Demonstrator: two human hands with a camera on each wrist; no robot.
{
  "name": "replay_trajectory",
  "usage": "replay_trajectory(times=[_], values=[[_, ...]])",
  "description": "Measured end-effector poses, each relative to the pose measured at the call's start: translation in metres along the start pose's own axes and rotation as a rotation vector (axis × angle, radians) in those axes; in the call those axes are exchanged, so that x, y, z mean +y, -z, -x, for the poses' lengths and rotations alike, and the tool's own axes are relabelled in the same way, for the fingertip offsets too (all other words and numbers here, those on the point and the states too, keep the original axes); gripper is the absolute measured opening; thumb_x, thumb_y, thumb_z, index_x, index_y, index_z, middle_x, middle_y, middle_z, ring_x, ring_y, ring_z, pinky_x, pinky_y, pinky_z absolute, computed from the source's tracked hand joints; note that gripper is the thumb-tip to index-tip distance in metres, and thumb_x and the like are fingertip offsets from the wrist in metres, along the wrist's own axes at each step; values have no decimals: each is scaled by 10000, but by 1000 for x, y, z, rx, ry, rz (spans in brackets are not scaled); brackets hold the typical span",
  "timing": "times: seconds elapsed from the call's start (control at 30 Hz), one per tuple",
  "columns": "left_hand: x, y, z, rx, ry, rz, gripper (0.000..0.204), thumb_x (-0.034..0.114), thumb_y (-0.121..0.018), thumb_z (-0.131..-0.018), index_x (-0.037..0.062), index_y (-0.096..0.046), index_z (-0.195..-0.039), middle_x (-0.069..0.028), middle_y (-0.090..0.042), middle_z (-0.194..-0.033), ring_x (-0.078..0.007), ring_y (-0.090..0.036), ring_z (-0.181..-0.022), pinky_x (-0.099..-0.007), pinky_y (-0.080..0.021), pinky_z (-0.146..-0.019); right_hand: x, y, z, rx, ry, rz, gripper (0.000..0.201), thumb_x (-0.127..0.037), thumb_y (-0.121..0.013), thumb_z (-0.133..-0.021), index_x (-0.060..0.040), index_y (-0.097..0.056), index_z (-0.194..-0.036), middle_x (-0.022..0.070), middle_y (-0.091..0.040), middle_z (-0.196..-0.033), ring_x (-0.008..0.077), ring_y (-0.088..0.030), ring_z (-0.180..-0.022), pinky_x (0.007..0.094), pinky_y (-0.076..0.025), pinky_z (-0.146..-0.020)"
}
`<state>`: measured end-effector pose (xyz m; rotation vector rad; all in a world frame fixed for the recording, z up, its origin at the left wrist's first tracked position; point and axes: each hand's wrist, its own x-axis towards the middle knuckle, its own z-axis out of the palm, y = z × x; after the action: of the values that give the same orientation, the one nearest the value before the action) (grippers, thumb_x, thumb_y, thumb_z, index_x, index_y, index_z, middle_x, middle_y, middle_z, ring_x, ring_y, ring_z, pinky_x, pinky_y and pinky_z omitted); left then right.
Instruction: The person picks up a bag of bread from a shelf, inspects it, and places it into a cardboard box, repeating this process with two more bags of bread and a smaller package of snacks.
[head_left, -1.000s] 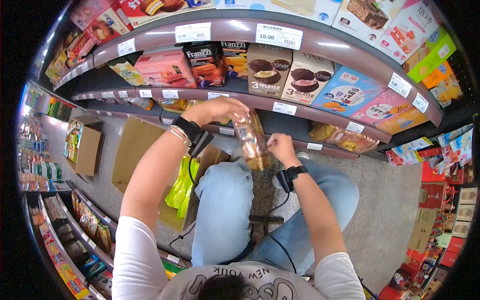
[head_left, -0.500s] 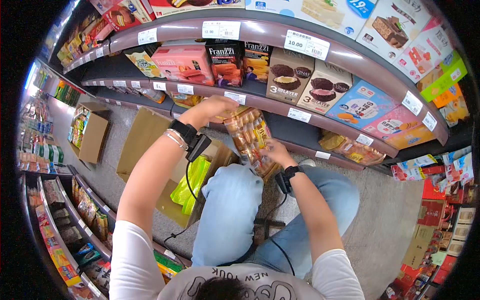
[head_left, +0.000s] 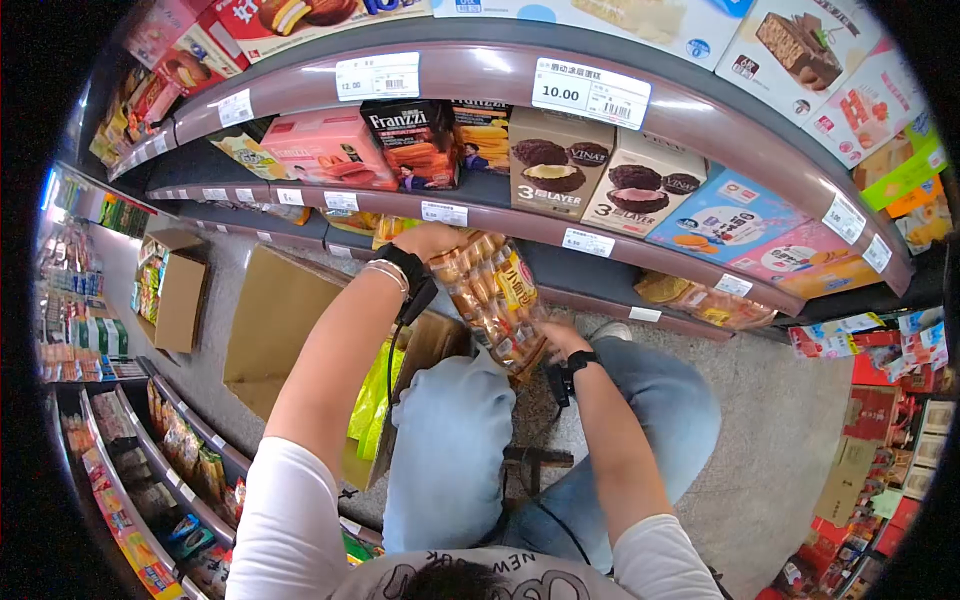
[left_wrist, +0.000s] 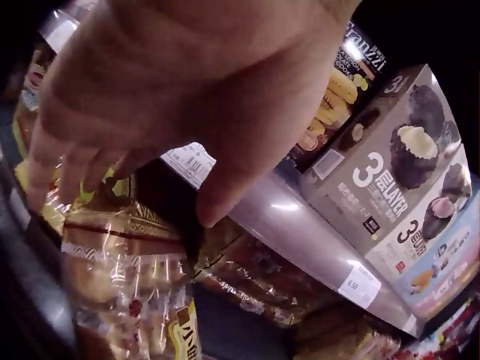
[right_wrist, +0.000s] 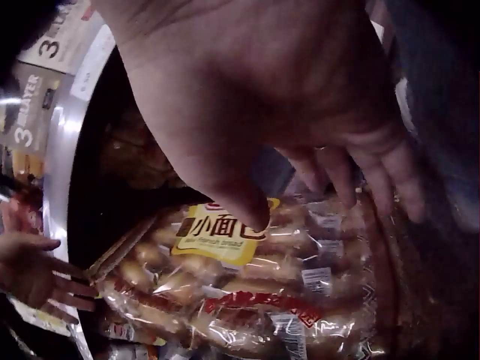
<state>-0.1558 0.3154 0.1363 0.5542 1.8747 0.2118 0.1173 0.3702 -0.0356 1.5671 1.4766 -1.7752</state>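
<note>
A clear bag of small bread rolls (head_left: 490, 290) with a yellow label is tilted between both hands, in front of the lowest shelf. My left hand (head_left: 435, 240) is at its upper end. In the right wrist view the left hand's fingers (right_wrist: 71, 289) are straight and spread at the bag's edge; in the left wrist view its thumb stands apart from the bag (left_wrist: 135, 277). My right hand (head_left: 560, 338) holds the lower end, with its thumb over the label (right_wrist: 217, 240) and its fingers over the bag's end.
Boxed snacks (head_left: 545, 165) line the shelf above, behind a rail with price tags (head_left: 588, 242). More bagged bread (head_left: 705, 300) lies low at the right. Beside my left knee stands an open carton (head_left: 275, 320) with a yellow-green bag (head_left: 372, 400) inside.
The bag has turned from nearly edge-on to show its labelled face. My right hand has moved from the bag's side down to its lower end, and the bag sits slightly lower.
</note>
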Motion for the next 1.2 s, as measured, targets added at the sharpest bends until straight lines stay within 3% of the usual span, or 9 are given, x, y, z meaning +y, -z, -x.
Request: replay_trajectory(times=[0.1, 0.3, 0.4, 0.5, 0.6, 0.7, 0.9, 1.0, 1.2], values=[[-16, 9, -33, -87, -22, -95, 742, 515, -617, -763, 95, -407, -1339, -138, -390, -1380, -364, -407, -1221, -551, -369, -927, 27, -2, -18, -101, -132, -220, 804, -531, -581, -788, -87, -299, -1397, 154, -325, -1419, 399, -378, -1221, 492, -392, -928], [-21, 2, -35, -78, 99, 26, 691, 504, -616, -762, 114, -444, -1305, -116, -427, -1340, -338, -422, -1210, -505, -398, -893, 49, -7, -29, -170, -183, -430, 832, -543, -624, -750, -104, -324, -1390, 131, -327, -1420, 354, -380, -1226, 478, -367, -957], [-22, 1, -37, -58, 94, 42, 655, 515, -619, -756, 126, -478, -1263, -113, -460, -1306, -314, -434, -1203, -486, -402, -892, 54, -8, -33, -178, -140, -408, 924, -546, -649, -734, -51, -252, -1406, 254, -282, -1394, 442, -436, -1147, 512, -413, -883], [-16, 6, -35, -83, 85, -37, 621, 518, -616, -757, 119, -508, -1220, -100, -487, -1271, -291, -455, -1171, -492, -398, -893, 63, -14, -42, -229, -103, -282, 858, -575, -629, -733, -68, -343, -1363, 193, -325, -1385, 381, -461, -1112, 472, -385, -900], [-11, 4, -35, -50, 109, -85, 604, 501, -639, -747, 110, -527, -1193, -75, -517, -1218, -253, -504, -1080, -431, -435, -862, 46, -16, -6, -232, -51, -480, 740, -581, -599, -753, -105, -437, -1296, 122, -433, -1317, 291, -457, -1108, 450, -362, -906], [-31, -2, -64, 1, 134, 1, 546, 476, -667, -740, 107, -561, -1129, -47, -568, -1112, -198, -560, -930, -335, -474, -795, 62, -21, -40, -231, -158, -537, 635, -567, -580, -776, -145, -491, -1242, 75, -537, -1202, 237, -464, -1116, 448, -343, -922], [-34, -8, -55, 44, 18, 206, 430, 376, -706, -730, 34, -565, -950, -90, -566, -887, -164, -579, -696, -250, -486, -590, 48, -19, -24, -263, -29, -869, 480, -450, -604, -830, -131, -515, -1178, 39, -605, -1066, 221, -601, -883, 415, -493, -803], [-20, -7, -39, -49, 38, -15, 415, 437, -673, -745, 126, -596, -1009, 11, -599, -886, -108, -563, -731, -260, -476, -663, 53, -14, -25, -230, -10, -1008, 423, -347, -626, -846, -100, -510, -1170, 40, -608, -1032, 211, -614, -835, 383, -540, -752], [-31, 14, -40, -306, -123, 105, 362, 379, -644, -803, 114, -573, -1039, 42, -595, -897, -69, -544, -736, -221, -442, -626, 40, 27, -3, -153, 9, -802, 335, -246, -599, -858, -43, -549, -1120, 88, -637, -989, 201, -647, -822, 350, -554, -715]])
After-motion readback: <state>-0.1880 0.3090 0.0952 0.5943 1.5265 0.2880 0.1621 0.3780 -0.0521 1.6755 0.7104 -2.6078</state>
